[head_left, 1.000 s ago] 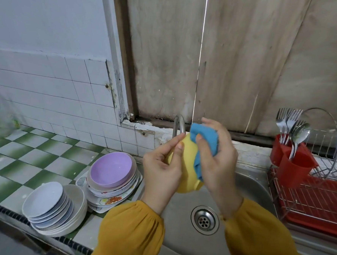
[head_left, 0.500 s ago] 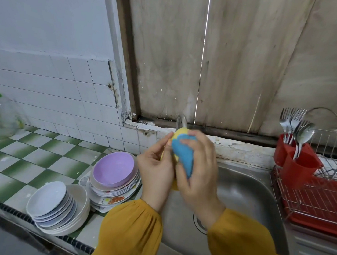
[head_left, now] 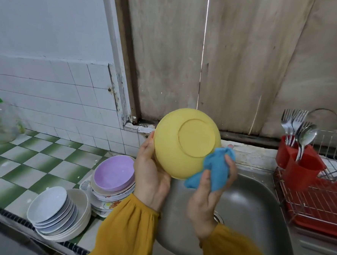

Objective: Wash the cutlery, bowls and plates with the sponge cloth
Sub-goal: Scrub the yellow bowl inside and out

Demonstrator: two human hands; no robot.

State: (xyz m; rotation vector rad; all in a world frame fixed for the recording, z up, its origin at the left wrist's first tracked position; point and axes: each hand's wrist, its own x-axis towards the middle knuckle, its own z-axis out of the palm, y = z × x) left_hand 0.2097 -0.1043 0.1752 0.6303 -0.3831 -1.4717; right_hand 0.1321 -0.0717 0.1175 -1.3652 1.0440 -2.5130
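Right now, from the head camera, your left hand [head_left: 151,171] grips the yellow bowl [head_left: 182,144] by its left edge. The thumb lies on the outer wall and the other fingers are hidden behind the bowl. You hold the bowl up above the sink [head_left: 248,201], tipped so that its underside and foot ring face you. Your right hand [head_left: 206,198] is curled round the blue sponge cloth [head_left: 214,169], which is bunched up, with the thumb across its front and a fingertip showing at its right side. The cloth touches the lower right of the bowl's outer wall, just beside the foot ring.

Left of your left hand, on the green-and-white tiled counter [head_left: 23,162], stands a stack of plates [head_left: 113,173] with a purple one on top. Nearer to you, below and left of that hand, is a stack of white dishes [head_left: 48,204]. Far out to the left sits a clear glass jar [head_left: 0,121].

Well to the right of your right hand is a wire rack [head_left: 317,201] on a red tray. At its near corner a red holder [head_left: 299,169] keeps forks and a spoon [head_left: 294,123] upright.
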